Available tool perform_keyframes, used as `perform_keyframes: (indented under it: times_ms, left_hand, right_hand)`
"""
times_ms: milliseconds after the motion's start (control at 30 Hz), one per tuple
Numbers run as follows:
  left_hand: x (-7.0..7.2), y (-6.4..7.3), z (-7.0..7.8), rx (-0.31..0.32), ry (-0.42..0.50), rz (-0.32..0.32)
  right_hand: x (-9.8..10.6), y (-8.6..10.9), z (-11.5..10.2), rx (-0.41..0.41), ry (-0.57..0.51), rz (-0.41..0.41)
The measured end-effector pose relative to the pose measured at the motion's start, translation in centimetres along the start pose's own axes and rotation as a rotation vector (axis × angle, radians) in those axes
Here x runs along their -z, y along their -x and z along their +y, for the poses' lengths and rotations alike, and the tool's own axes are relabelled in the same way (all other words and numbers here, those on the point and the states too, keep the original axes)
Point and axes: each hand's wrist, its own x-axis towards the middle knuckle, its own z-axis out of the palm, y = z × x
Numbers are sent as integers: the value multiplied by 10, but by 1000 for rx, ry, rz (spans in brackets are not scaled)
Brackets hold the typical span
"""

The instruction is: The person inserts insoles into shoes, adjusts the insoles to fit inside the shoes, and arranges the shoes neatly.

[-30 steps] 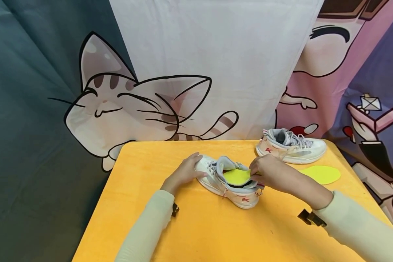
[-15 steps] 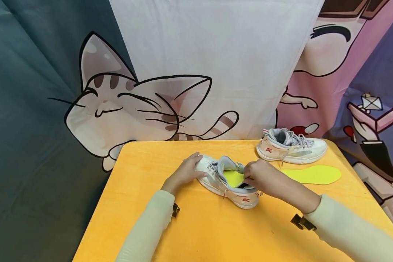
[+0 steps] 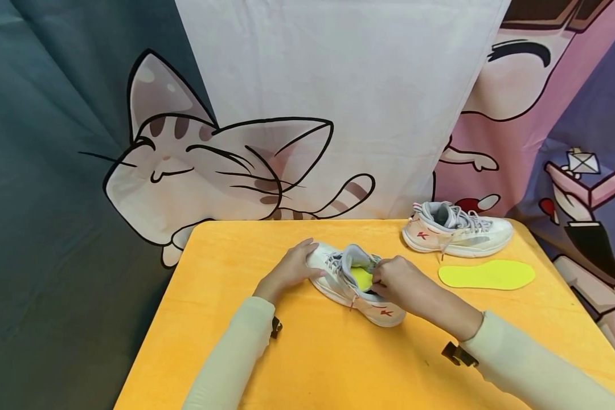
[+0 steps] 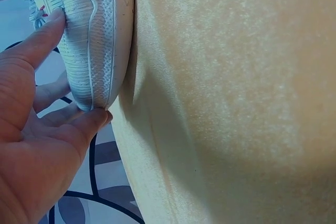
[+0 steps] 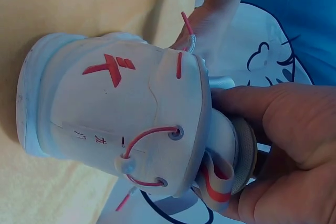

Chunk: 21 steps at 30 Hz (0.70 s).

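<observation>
Head view: the left hand [image 3: 288, 269] grips the toe of the near shoe [image 3: 351, 297], probably light and soft-sided. In its opening lies the yellow insole [image 3: 361, 278], likely thin, bendy and best held by the heel edge; whether the right hand [image 3: 400, 283], at the opening, pinches it is hidden.

A spot walled off by big cartoon cloth [image 3: 348, 62], a smiling cat [image 3: 200, 176] printed far left, a yellow table [image 3: 338, 364] placed in front, kind of room hidden
</observation>
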Motion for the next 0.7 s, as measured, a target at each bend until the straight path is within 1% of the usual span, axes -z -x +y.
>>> perform_keyframes:
  times_ms: [100, 167, 267, 367, 467, 533, 700]
  left_hand:
    - [0, 0, 0, 5, 4, 1]
    - [0, 0, -1, 4, 8, -1]
    - [0, -1, -1, 2, 11, -3]
    - [-1, -1, -1, 2, 13, -2]
    - [-1, 0, -1, 8, 17, -3]
    - [-1, 1, 0, 11, 18, -4]
    - [0, 2, 1, 14, 21, 0]
  right_hand:
    - [1, 1, -1, -30, -13, -23]
    - [4, 2, -2, -33, -7, -35]
    - [10, 4, -2, -3, 27, -43]
    - [18, 9, -3, 16, 61, -75]
    - [28, 13, -2, 5, 46, -134]
    - [33, 16, -1, 11, 43, -160]
    - [39, 17, 2, 41, 41, -173]
